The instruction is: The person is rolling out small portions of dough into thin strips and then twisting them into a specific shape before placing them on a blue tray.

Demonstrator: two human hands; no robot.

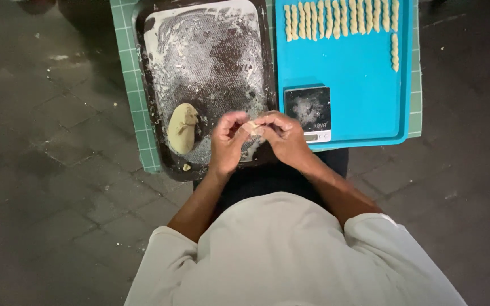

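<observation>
- Dough piece pinched between the fingertips of both hands, held up over the near edge of the dark tray, likely so crumbs and flour fall there.
- Left hand and right hand both curled shut on the piece, fingertips meeting.
- Dough lump lies just left of the left hand, within easy reach.
- Small scale sits just beyond the right hand on the blue tray.
- Twisted dough sticks lined up well beyond the hands, away from the floured work area.
</observation>
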